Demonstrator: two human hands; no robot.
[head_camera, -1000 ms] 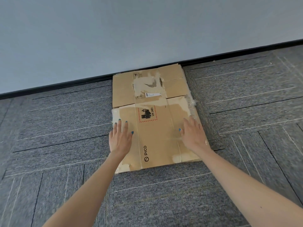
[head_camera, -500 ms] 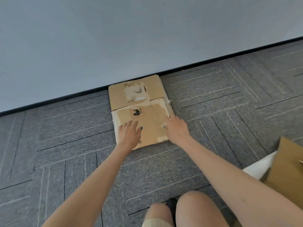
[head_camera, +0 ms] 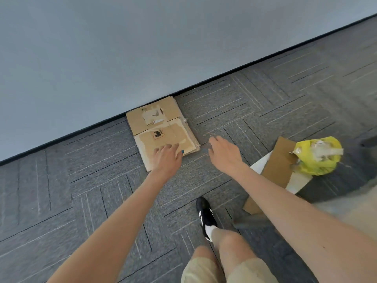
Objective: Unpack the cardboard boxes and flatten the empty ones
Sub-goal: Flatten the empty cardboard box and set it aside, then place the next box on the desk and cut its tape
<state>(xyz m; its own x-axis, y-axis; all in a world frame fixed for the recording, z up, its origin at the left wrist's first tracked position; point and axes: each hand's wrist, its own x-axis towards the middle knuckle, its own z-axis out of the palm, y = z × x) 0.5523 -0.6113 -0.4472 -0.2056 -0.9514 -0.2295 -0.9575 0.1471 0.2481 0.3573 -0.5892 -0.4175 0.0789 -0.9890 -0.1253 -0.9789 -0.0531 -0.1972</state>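
Brown flattened cardboard box [head_camera: 167, 135]: just left of my right grip [head_camera: 222, 154].
My right grip: spread, empty.
My left grip [head_camera: 168, 158]: loose fingers on its near edge.

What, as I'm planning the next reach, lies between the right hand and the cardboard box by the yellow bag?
Nothing visible: only carpet separates the right hand from the cardboard box.

Only one label, and I cannot read its print
On the flattened box [head_camera: 163, 129] I see a label [head_camera: 157, 134] with a red dashed border and a black symbol, near the box's middle; its small print is too blurred. The torn white sticker [head_camera: 153, 117] near the far edge shows no readable words.
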